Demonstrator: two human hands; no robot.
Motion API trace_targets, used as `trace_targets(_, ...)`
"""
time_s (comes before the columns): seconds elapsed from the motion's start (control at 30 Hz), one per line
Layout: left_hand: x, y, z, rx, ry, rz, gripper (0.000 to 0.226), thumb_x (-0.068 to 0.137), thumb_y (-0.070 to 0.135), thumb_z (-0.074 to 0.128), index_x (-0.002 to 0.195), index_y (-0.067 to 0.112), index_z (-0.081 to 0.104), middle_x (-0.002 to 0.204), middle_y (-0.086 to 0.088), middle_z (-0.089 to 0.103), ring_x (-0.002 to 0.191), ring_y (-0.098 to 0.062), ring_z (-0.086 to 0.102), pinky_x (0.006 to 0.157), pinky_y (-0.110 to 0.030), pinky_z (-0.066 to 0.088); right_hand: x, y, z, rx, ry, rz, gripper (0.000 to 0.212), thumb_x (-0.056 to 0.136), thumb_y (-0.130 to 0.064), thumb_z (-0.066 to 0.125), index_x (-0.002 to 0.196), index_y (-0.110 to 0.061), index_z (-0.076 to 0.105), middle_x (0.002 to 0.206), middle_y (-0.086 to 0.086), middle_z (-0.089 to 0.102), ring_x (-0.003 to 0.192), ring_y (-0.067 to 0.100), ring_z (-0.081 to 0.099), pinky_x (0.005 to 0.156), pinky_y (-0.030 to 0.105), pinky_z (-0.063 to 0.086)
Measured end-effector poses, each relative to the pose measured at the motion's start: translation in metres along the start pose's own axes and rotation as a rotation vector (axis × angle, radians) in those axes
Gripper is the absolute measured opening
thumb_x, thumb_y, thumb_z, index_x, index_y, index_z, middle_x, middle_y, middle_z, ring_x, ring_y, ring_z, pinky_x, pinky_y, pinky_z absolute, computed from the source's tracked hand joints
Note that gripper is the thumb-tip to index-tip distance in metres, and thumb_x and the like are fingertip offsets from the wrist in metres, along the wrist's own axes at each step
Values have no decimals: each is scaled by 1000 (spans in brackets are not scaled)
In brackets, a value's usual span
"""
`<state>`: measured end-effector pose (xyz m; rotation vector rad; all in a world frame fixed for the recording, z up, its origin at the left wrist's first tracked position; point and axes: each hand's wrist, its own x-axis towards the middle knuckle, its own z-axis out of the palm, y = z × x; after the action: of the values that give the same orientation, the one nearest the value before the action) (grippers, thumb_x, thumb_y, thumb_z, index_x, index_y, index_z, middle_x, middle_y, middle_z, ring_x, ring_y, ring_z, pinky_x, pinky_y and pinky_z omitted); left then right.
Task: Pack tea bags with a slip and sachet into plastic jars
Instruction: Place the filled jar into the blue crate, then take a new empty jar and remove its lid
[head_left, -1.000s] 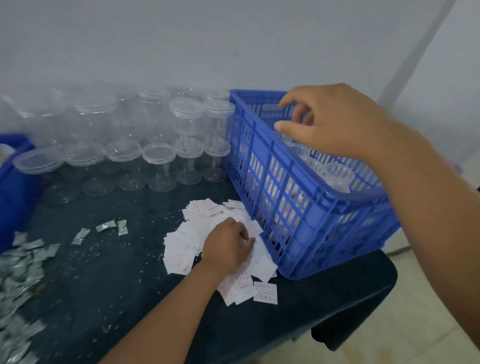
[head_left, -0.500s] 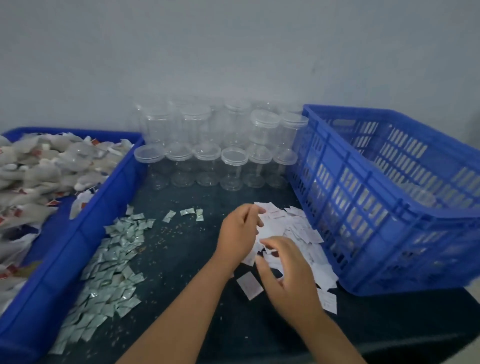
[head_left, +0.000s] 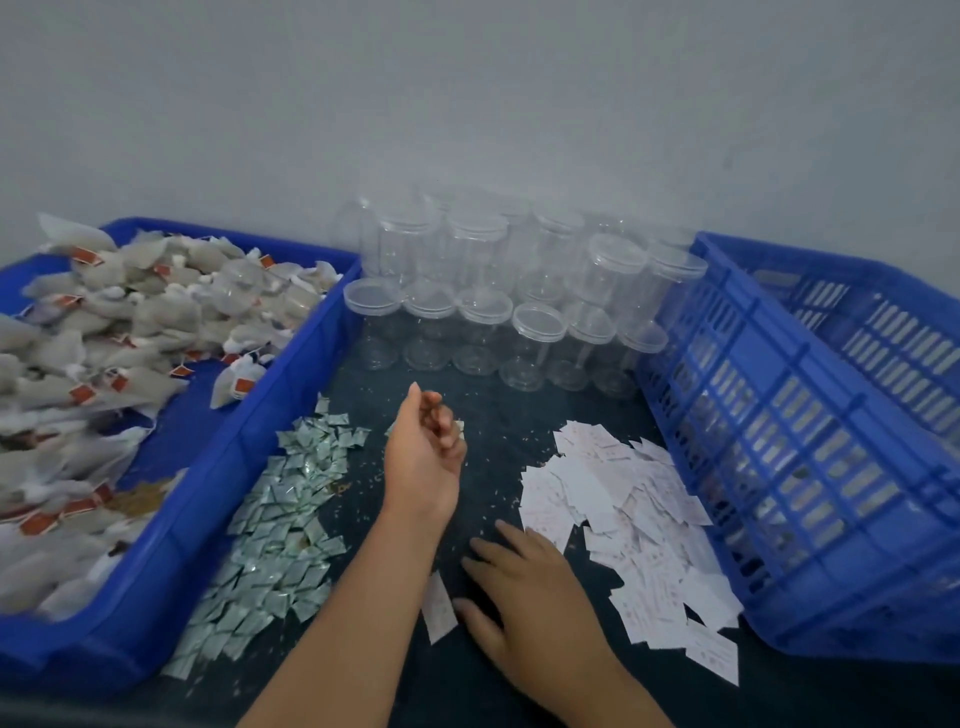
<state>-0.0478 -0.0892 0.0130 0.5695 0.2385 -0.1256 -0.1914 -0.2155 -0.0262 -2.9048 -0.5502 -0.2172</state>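
Left hand: your left hand (head_left: 423, 452) is off the slip pile (head_left: 623, 519), where it lay a second ago. It hangs above the surface (head_left: 493, 410), palm turned inward, fingers (head_left: 436, 418) loosely curled. Whether they pinch a slip or nothing cannot be told.
Right hand: your right hand (head_left: 524, 587) is out of the blue crate (head_left: 805, 467). It lies flat on the surface, fingers spread and released, just beside one stray slip (head_left: 439, 608).
Slips: the pile lies right of both hands, against the crate wall.
Sachets: the silver sachets (head_left: 280, 509) are heaped left of your left forearm, along the blue tray (head_left: 171, 519).
Tea bags: the tea bags (head_left: 104, 364) fill that tray; neither hand touches them.
Jars: the jars (head_left: 519, 312) stand lidded in rows at the back, none drawn forward.
Meaning: the slip pick seems finished or nearly so. The sachets are probably next. With no jar opened near you, filling has not begun.
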Motion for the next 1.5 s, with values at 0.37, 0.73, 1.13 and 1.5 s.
trace_targets(0.37,-2,45,-62,775,-53,375,39,109,33,52,73,24,64,66,1,53,56,-8,44,49,-17,38,8,37,4,-118,97,-166,29,86,-39,89,114,-31,85,127,-15,77,124,17,73,105,41,58)
trace_targets(0.73,14,13,-85,1324,-2,602,47,100,51,57,63,21,52,58,7,53,52,-6,47,50,-22,34,137,105,-69,289,252,410,50,98,-46,74,141,-23,64,140,-5,64,126,12,59,108,34,48)
trace_targets(1.13,21,11,-88,1482,-69,545,48,93,71,49,73,28,52,61,4,57,52,-9,49,55,-38,45,341,86,-80,702,312,660,116,87,-53,86,169,-11,15,169,14,39,154,39,41,121,47,41)
trace_targets(1.5,25,11,-88,1507,-40,518,57,100,72,26,77,35,64,66,15,65,61,-5,61,56,-29,43,189,48,-79,1126,535,308,86,70,-64,92,140,-42,48,136,-21,64,130,-3,61,109,35,52)
